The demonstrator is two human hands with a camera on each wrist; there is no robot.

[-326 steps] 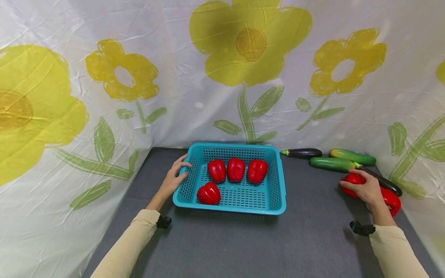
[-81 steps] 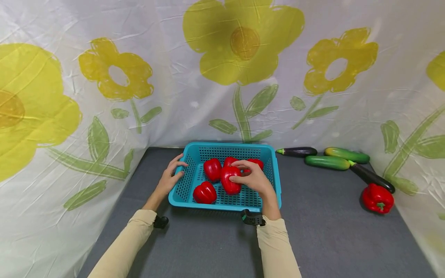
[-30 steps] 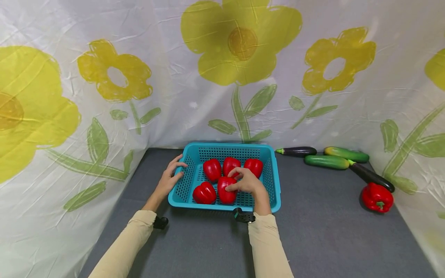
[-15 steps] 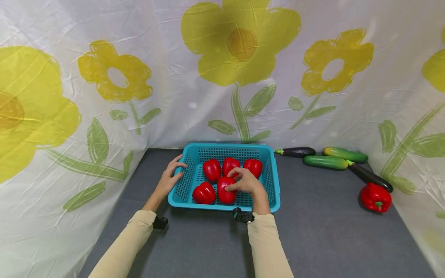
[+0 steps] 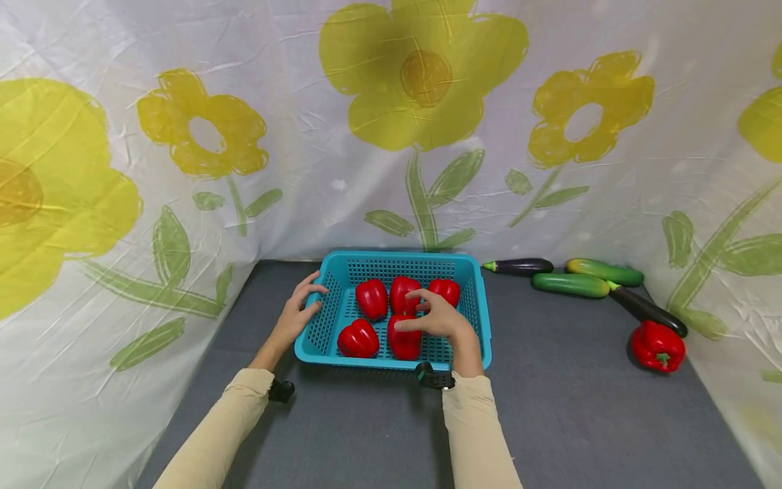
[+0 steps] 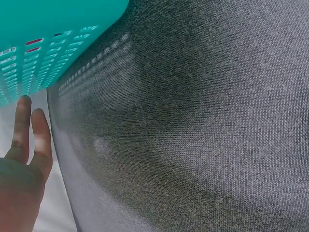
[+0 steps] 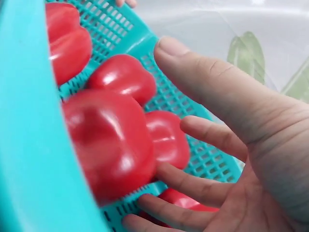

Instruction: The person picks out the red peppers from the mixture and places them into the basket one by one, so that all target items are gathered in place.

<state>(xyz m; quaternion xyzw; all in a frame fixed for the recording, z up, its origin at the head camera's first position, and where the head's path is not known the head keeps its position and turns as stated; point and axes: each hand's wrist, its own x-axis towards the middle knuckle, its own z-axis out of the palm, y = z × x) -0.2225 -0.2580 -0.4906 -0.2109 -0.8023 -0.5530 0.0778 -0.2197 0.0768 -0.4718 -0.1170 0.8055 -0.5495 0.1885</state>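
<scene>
In the head view, a blue perforated basket (image 5: 391,365) stands on the dark table with several red bell peppers inside. My right hand (image 5: 442,319) is over the front row, fingers spread, beside a bell pepper (image 5: 404,339). In the right wrist view, thumb and fingers stand apart around no pepper, and the nearest bell pepper (image 7: 108,145) lies loose in the basket. Another bell pepper (image 5: 358,338) sits to its left. My left hand (image 5: 296,316) rests at the basket's left rim; in the left wrist view, two extended fingers (image 6: 41,137) show just below its wall.
One more red bell pepper (image 5: 658,346) lies at the table's right. Near it are an eggplant (image 5: 649,310), a green cucumber-like vegetable (image 5: 571,285) and a yellow-green one (image 5: 605,272). Another eggplant (image 5: 519,267) lies by the basket. A flower-printed sheet (image 5: 342,204) hangs behind.
My right hand took a bell pepper from the table's right, set it in the basket's front row and has now let it go, moving slightly right. My left hand has stayed at the rim.
</scene>
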